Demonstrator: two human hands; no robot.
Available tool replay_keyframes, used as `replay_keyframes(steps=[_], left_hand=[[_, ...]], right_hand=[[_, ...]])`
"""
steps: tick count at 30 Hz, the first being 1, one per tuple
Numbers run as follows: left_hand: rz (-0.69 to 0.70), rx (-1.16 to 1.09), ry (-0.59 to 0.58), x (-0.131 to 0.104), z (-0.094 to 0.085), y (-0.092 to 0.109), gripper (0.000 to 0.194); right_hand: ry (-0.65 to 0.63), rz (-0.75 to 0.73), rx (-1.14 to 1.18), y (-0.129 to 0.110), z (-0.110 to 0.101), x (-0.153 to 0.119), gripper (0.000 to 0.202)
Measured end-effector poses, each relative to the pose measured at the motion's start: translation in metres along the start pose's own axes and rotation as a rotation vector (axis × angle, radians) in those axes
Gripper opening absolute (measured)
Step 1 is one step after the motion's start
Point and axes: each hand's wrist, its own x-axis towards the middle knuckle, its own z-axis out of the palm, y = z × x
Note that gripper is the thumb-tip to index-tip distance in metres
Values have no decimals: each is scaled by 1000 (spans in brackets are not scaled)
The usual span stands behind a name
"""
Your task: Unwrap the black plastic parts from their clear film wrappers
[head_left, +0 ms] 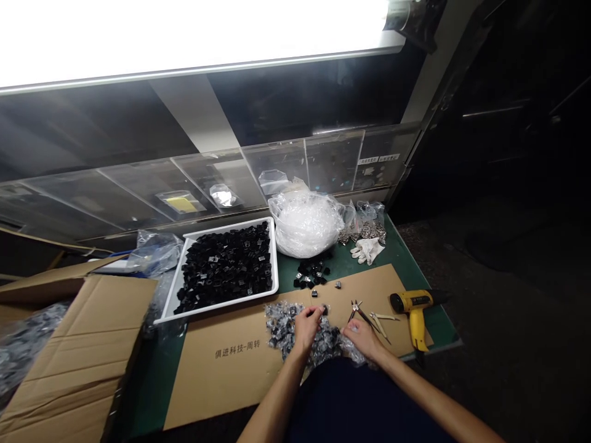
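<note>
Resting on the bagged-parts pile (295,335): left hand (308,326) at its 12 o'clock, right hand (362,337) at 3. Hands apart; grip unclear. Pliers (362,314) at right hand's 12.

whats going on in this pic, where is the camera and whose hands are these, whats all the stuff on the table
The camera sits on a person's head, looking forward and down, so the two bare arms coming up from the bottom edge are that person's own. No machine is involved.

The left hand and right hand both rest on a heap of small clear bags with dark parts inside, lying on a flat cardboard sheet. Whether either hand grips a bag is too small to tell.

Around them: a white tray full of black parts, a big clear plastic bag, white gloves, pliers, a yellow power tool, and an open cardboard box on the left. A bright lamp hangs above.
</note>
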Motion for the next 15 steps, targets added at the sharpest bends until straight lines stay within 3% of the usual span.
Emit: replay_keyframes(steps=[5,11,15], left_hand=[[23,4,5,21,1,21,33],[-43,-127,-27,23,-9,32,33],[-199,-324,-88,12,-7,23,24]], right_hand=[[51,6,-31,6,-3,-1,21],[68,23,-12,11,-4,-4,8],[56,-44,71,-4,-2,-2,33]])
